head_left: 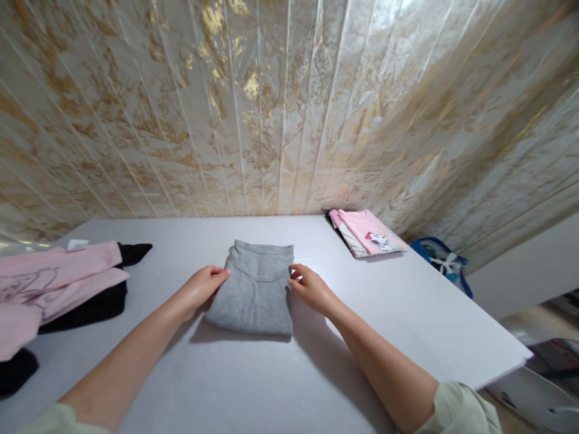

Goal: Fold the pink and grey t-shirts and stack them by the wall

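A grey shirt (257,295), folded into a compact bundle with a curved neckline seam toward the top, lies flat on the white table in front of me. My left hand (205,288) is at its left edge, thumb and fingers pinched on the fabric. On the opposite side, my right hand (313,290) pinches the right edge near the upper half, its fingers curled. The undersides of the fingers are partly hidden.
A white table (398,313) spans the view. Pink and black clothes (67,277) lie loosely at left. Folded clothes (368,232), a pink one on top, sit at the back right. A blue-trimmed bag (446,262) is beyond the right edge; a patterned curtain (271,108) hangs behind.
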The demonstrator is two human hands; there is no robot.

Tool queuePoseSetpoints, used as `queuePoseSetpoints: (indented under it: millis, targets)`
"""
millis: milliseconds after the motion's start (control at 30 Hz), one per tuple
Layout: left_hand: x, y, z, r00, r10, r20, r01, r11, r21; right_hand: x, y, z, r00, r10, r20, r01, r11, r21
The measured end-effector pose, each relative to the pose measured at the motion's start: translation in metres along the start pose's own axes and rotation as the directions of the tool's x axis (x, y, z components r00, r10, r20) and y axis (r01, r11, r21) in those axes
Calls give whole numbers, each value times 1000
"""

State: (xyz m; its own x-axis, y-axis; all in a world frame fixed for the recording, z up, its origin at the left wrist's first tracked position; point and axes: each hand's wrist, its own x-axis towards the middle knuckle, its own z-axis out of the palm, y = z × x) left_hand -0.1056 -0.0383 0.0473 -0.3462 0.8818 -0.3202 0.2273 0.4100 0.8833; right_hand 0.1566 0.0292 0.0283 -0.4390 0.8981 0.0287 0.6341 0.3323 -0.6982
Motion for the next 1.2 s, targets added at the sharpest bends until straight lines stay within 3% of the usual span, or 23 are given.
queuePoseSetpoints:
  millis: [133, 233, 333, 433, 567, 667, 800, 967, 1067, 1200]
  targets:
    - [-5, -3, 3, 983, -59, 173, 87, 983, -161, -1, -3, 3, 997, 75, 20, -76, 997, 33]
    - [-4, -7, 5, 988, -28, 151, 51, 988, -149, 1, -3, 2, 987, 135, 86, -137, 990, 19]
    - [-1, -9, 7, 996, 83, 34, -83, 996, 21, 4, -4, 3, 984, 150, 98, -147, 988, -39]
    - [2, -8, 6, 970, 233, -66, -204, 934, 292, 8, -5, 7, 984, 154, 84, -146, 985, -93]
    - [6, -8, 4, 944, 311, -107, -232, 861, 452, 13, -5, 13, 991, 125, 58, -120, 990, -73]
    - [4, -9, 1, 968, 228, -101, -185, 929, 322, 13, -7, 15, 994, 113, 6, -112, 992, -64]
    - [-3, -8, 0, 998, 60, 30, -61, 997, 53, 7, -19, 11, 985, 172, 20, -166, 969, -181]
    - [-10, -4, 1, 989, 46, 139, -38, 998, -59, 1, -30, 10, 984, 176, 24, -162, 944, -288]
    - [-10, -5, 2, 989, 56, 135, -50, 997, -53, 3, -22, 12, 984, 175, 32, -165, 964, -208]
    - [-9, -7, 3, 991, 69, 113, -64, 997, -44, 10, -9, 13, 976, 211, 45, -213, 976, 35]
